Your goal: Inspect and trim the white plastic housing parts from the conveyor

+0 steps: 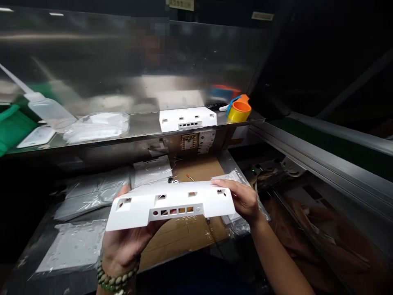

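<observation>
From afar I see the left hand point(124, 246) and right hand point(245, 198) gripping the white housing point(176, 196), long axis crosswise between them.

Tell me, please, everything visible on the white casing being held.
The white casing, plastic by its look, has four cutouts across its upper part and, below, a recessed row with a round hole and rectangular openings. Tilted, left end lower, it is held above cardboard, left grip underneath, right grip at its right end.
</observation>
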Demonstrator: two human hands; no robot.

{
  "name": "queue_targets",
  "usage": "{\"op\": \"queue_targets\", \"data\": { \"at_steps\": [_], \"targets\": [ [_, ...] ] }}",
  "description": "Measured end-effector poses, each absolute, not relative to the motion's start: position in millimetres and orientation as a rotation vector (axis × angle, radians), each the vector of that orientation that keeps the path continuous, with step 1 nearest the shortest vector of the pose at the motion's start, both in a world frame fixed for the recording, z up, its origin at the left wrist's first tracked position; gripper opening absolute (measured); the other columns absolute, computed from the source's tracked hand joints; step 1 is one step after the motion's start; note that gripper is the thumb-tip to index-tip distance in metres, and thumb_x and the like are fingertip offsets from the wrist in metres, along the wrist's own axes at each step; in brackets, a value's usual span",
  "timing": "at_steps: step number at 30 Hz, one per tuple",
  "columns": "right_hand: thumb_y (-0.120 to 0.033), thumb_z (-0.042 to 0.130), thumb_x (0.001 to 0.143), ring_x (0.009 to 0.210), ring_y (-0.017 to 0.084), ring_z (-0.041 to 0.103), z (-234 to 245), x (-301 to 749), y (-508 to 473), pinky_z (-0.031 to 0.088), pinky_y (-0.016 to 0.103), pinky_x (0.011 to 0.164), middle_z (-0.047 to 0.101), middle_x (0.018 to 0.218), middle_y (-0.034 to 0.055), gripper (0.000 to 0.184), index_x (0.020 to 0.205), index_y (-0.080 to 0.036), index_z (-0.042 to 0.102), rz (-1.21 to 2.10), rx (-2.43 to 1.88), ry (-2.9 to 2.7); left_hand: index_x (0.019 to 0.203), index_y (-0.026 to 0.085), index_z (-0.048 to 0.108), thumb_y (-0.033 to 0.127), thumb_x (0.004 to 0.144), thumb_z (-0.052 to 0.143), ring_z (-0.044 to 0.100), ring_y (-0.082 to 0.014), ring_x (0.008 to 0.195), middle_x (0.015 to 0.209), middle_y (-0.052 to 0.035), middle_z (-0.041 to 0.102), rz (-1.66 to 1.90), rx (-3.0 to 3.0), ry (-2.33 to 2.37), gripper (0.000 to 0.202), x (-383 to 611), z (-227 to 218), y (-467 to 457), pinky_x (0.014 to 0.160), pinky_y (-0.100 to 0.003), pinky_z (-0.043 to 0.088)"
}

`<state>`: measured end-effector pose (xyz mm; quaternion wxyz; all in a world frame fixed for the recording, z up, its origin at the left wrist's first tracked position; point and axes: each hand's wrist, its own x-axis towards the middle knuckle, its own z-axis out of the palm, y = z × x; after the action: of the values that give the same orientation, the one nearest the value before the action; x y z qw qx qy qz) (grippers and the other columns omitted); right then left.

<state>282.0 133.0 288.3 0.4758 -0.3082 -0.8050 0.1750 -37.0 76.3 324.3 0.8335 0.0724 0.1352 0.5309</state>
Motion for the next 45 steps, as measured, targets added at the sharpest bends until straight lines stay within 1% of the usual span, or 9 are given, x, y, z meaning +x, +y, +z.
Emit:
{"op": "queue_targets", "data": {
  "at_steps": [3, 5, 10, 16, 21, 26, 32, 39, 45],
  "targets": [
    [-0.018, 0.056, 0.100, 0.113, 0.025, 0.075, 282.6, 273.2, 135.6, 0.063, 0.041, 0.097, 0.075, 0.126, 0.0038, 0.043, 0.139, -0.032, 0.065, 0.458, -0.733, -1.928, 0.166, 0.017, 0.000, 0.065, 0.100, 0.040, 0.069, -0.0389, 0.118, 0.135, -0.0224, 0.068, 1.157, 0.187, 0.322, 0.091, -42.7, 323.3, 72.5, 0.094, -0.052, 0.060],
    [-0.015, 0.056, 0.099, 0.115, 0.025, 0.074, 277.5, 270.8, 137.7, 0.062, 0.042, 0.098, 0.075, 0.128, 0.0038, 0.045, 0.139, -0.032, 0.064, 0.493, -0.719, -1.919, 0.163, 0.018, 0.027, 0.065, 0.100, 0.039, 0.070, -0.0379, 0.118, 0.134, -0.0204, 0.069, 1.171, 0.207, 0.339, 0.079, -44.9, 324.7, 69.4, 0.096, -0.053, 0.058],
    [-0.011, 0.058, 0.097, 0.117, 0.024, 0.072, 266.4, 269.1, 143.0, 0.060, 0.041, 0.101, 0.074, 0.130, 0.0022, 0.048, 0.139, -0.033, 0.065, 0.568, -0.693, -1.929, 0.127, 0.014, 0.068, 0.064, 0.099, 0.041, 0.062, -0.0375, 0.130, 0.127, -0.0157, 0.074, 1.190, 0.186, 0.399, 0.064, -39.6, 337.3, 63.3, 0.099, -0.051, 0.057],
    [-0.026, 0.066, 0.096, 0.125, 0.026, 0.068, 264.6, 255.7, 143.1, 0.055, 0.043, 0.110, 0.072, 0.133, 0.0027, 0.033, 0.128, -0.033, 0.073, 0.808, -0.919, -1.651, 0.127, 0.017, 0.068, 0.048, 0.087, 0.055, 0.058, -0.0402, 0.133, 0.125, -0.0108, 0.075, 1.320, 0.217, 0.457, 0.051, -35.2, 336.5, 61.8, 0.111, -0.059, 0.045],
    [-0.047, 0.048, 0.105, 0.111, 0.027, 0.075, 263.2, 245.0, 130.9, 0.067, 0.039, 0.085, 0.072, 0.133, 0.0100, 0.040, 0.135, -0.030, 0.068, 1.373, -0.877, -1.270, 0.145, 0.020, 0.054, 0.033, 0.072, 0.059, 0.058, -0.0430, 0.132, 0.133, -0.0105, 0.071, 1.488, 0.328, 0.445, 0.074, -42.3, 321.4, 54.4, 0.111, -0.063, 0.044],
    [-0.041, 0.066, 0.098, 0.119, 0.028, 0.071, 258.3, 245.3, 117.2, 0.063, 0.040, 0.098, 0.070, 0.137, 0.0085, 0.039, 0.135, -0.031, 0.068, 1.415, -0.875, -1.216, 0.145, 0.026, 0.052, 0.030, 0.061, 0.064, 0.056, -0.0459, 0.131, 0.136, -0.0093, 0.069, 1.569, 0.377, 0.522, 0.084, -49.9, 311.9, 43.9, 0.103, -0.064, 0.051],
    [-0.040, 0.071, 0.095, 0.130, 0.029, 0.064, 257.7, 253.8, 105.3, 0.054, 0.042, 0.110, 0.068, 0.140, 0.0075, 0.042, 0.135, -0.032, 0.068, 1.443, -0.895, -1.175, 0.134, 0.022, 0.061, 0.033, 0.056, 0.063, 0.066, -0.0466, 0.116, 0.112, -0.0111, 0.077, 1.624, 0.508, 0.587, 0.078, -54.4, 304.4, 38.8, 0.090, -0.062, 0.060],
    [-0.040, 0.071, 0.095, 0.131, 0.028, 0.064, 253.6, 258.6, 95.7, 0.055, 0.041, 0.110, 0.067, 0.142, 0.0061, 0.044, 0.138, -0.034, 0.066, 1.473, -0.866, -1.196, 0.128, 0.022, 0.066, 0.037, 0.055, 0.059, 0.069, -0.0465, 0.109, 0.113, -0.0096, 0.077, 1.723, 0.551, 0.793, 0.076, -56.4, 294.9, 38.2, 0.082, -0.062, 0.063],
    [-0.038, 0.069, 0.096, 0.124, 0.027, 0.068, 263.1, 256.7, 95.3, 0.060, 0.039, 0.103, 0.071, 0.135, 0.0069, 0.037, 0.133, -0.031, 0.070, 1.390, -0.940, -1.296, 0.116, 0.016, 0.075, 0.068, 0.065, 0.073, 0.074, -0.0421, 0.098, 0.098, -0.0143, 0.079, 1.522, 0.672, 1.104, 0.073, -76.9, 282.4, 44.2, 0.080, -0.052, 0.065]
  ]
}}
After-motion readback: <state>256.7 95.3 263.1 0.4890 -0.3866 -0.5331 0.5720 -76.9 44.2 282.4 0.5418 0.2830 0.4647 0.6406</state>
